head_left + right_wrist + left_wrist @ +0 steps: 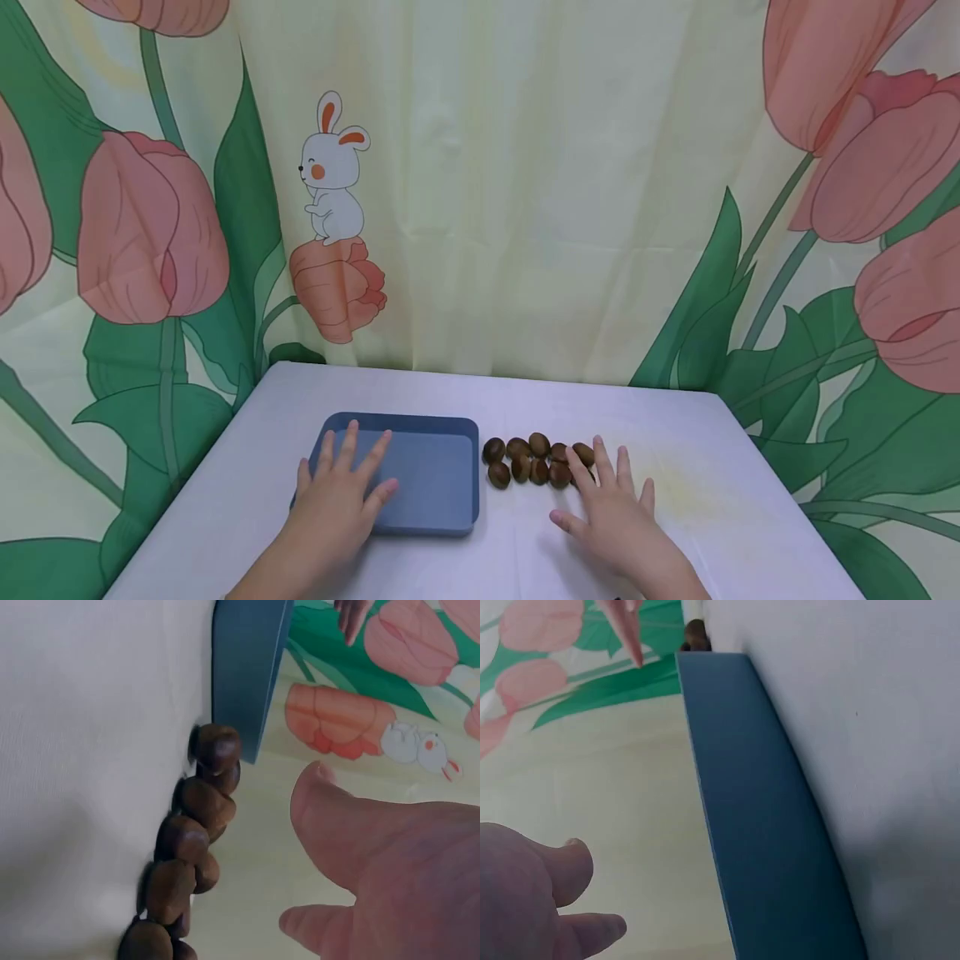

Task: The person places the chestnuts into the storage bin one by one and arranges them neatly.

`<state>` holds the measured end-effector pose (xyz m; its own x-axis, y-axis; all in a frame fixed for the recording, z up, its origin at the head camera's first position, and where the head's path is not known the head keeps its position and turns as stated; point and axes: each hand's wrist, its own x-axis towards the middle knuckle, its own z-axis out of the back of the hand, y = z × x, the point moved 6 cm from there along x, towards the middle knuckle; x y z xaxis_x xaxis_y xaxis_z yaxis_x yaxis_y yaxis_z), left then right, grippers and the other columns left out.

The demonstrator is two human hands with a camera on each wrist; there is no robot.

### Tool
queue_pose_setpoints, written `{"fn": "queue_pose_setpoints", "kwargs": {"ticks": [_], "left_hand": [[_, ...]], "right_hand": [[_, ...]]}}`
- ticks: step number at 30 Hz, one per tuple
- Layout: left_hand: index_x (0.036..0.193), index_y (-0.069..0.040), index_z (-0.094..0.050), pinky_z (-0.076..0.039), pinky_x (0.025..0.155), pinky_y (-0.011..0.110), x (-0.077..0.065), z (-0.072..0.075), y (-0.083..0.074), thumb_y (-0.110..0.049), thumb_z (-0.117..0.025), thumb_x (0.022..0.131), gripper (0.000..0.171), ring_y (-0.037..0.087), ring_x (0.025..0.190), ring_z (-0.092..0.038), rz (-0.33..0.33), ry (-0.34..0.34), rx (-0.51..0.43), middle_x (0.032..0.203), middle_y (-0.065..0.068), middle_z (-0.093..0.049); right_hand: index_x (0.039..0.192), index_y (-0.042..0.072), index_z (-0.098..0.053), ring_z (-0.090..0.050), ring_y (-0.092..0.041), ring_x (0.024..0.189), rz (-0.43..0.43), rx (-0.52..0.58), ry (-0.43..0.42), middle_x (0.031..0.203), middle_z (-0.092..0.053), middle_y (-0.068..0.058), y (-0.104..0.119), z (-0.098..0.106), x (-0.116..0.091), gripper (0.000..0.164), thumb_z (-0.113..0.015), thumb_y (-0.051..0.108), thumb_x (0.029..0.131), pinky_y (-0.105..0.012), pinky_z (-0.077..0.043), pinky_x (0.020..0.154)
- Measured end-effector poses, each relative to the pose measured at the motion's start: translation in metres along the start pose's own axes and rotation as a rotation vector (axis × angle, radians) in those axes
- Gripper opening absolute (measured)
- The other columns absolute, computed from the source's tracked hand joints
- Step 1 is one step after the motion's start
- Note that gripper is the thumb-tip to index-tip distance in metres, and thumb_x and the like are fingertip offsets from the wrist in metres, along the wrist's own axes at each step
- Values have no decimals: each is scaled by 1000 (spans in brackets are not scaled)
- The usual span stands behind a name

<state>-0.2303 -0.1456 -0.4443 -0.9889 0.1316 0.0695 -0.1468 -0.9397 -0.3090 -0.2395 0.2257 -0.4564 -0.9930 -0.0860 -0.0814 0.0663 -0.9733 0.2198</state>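
Note:
A shallow blue-grey tray (427,479) lies on the table, left of the middle. Over its left part hovers my left hand (333,504), fingers spread and holding nothing. Brown chestnuts (521,468) lie in two rows just right of the tray. My right hand (618,521), also with spread fingers and nothing in it, is above the right end of the rows and partly hides the chestnuts there. In the right wrist view the chestnuts (186,838) line up toward the tray's side (244,675). The left wrist view shows the tray's outer wall (757,802) beside the hand.
A white cloth covers the table (517,558). Behind it hangs a pale curtain (525,208) printed with pink tulips, green leaves and a white rabbit. A faint yellowish patch (686,487) marks the cloth right of the chestnuts.

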Motion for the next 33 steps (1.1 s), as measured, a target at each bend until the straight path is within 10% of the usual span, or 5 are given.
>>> {"fn": "queue_pose_setpoints", "kwargs": {"ticks": [12, 26, 33], "left_hand": [[156, -19, -59, -36, 109, 85, 3, 23, 21, -33, -70, 105, 54, 68, 150, -32, -19, -63, -125, 166, 38, -35], [144, -16, -71, -46, 111, 73, 7, 36, 85, -23, -75, 101, 43, 59, 149, -43, 191, -34, -328, 162, 29, -49], [135, -15, -77, -44, 112, 73, 5, 37, 102, -17, -71, 103, 33, 55, 145, -50, 183, -45, -398, 151, 24, -63]], "right_hand": [[168, 23, -40, -6, -62, 161, 59, 100, -15, 180, -14, -23, -12, 13, 6, 96, -82, 58, 89, -92, -25, 109], [158, 17, -55, -48, -52, 149, 131, 275, -162, 171, -40, -21, -33, 29, 20, 80, -91, 15, 87, -63, -54, 109], [152, 12, -61, -55, -48, 145, 89, 416, -184, 162, -53, -20, -51, 23, 37, 65, -83, 5, 92, -51, -62, 100]]}}
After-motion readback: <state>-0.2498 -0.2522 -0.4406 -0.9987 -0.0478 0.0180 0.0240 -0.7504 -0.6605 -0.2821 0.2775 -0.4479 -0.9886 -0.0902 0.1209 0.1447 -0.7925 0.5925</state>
